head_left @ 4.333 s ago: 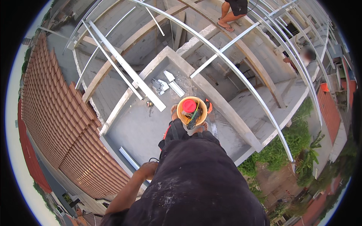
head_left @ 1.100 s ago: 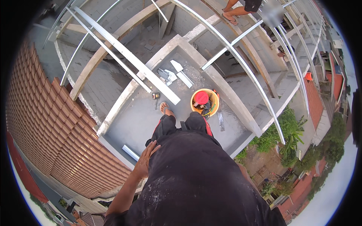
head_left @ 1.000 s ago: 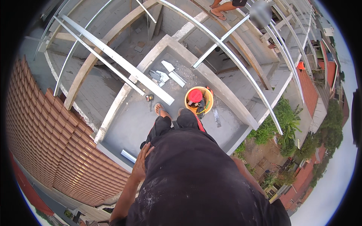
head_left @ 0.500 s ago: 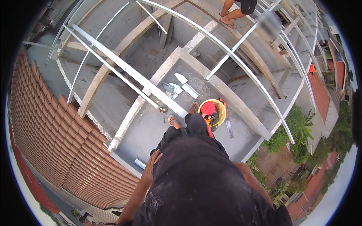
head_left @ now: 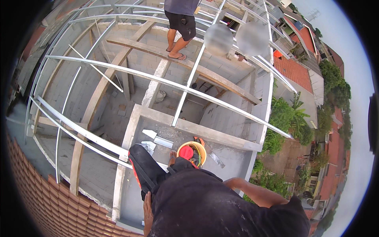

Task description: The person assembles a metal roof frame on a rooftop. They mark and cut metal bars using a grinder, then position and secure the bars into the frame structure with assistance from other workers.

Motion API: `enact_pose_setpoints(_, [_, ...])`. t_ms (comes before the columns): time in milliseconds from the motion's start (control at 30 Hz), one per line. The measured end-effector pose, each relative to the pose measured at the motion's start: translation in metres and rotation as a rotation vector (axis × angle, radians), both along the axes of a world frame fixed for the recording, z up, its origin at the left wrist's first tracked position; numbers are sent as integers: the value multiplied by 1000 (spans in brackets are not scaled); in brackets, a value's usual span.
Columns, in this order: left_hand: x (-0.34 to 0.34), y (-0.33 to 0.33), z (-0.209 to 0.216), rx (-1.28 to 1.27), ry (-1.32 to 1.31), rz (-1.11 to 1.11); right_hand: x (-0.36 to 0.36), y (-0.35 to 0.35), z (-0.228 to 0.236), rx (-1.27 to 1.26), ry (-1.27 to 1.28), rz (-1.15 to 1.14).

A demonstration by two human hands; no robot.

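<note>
My left hand lies against the side of my raised left thigh, fingers straight and nothing held. My right forearm bends in toward my waist, and the hand at its end is hidden by my dark shirt. In front of my feet stands a yellow bucket with a red rounded thing and other tools inside. A handsaw with an orange-red handle lies beside it. Cut metal pieces rest on the grey slab to the bucket's left.
Long silver metal bars cross above the unroofed block rooms. A low concrete ledge borders the slab. Wooden beams span the rooms; another person stands on one. Brown roof tiles slope at the lower left.
My left leg has lifted and bent, with the left hand still at the thigh. The view has swung, bringing more of the other person in and shifting the bucket left and down.
</note>
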State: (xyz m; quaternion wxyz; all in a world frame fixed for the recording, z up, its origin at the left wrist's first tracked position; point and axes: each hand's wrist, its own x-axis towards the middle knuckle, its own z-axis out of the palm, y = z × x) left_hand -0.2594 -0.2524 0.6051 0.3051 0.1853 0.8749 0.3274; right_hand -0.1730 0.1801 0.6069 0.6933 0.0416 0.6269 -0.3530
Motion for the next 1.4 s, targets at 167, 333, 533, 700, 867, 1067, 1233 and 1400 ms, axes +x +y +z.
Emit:
enact_pose_setpoints(167, [-21,4,-3,-41,26,-68,-51,0,23,127,65,87])
enact_pose_setpoints(333, [-47,6,2,-82,53,-203,-99,10,-36,212,59,416])
enact_pose_setpoints(533, [-181,-4,32,-16,-390,-97,-229,17,-97,472,594,-79])
enact_pose_setpoints(700, [-331,22,-58,82,-169,422,-363,-25,-252,454,824,-491])
enact_pose_setpoints(867, [-473,46,-187,138,-123,584,-486,-55,-431,571,995,-484])
enact_pose_setpoints(1067, [-602,18,-391,140,-300,714,-612,-90,-596,659,1091,-495])
enact_pose_setpoints(1233, [-727,-5,-582,60,-532,948,-607,-104,-707,772,1140,-502])
enact_pose_setpoints(1400, [-836,10,-706,-32,-382,1015,-617,-122,-704,773,1271,-464])
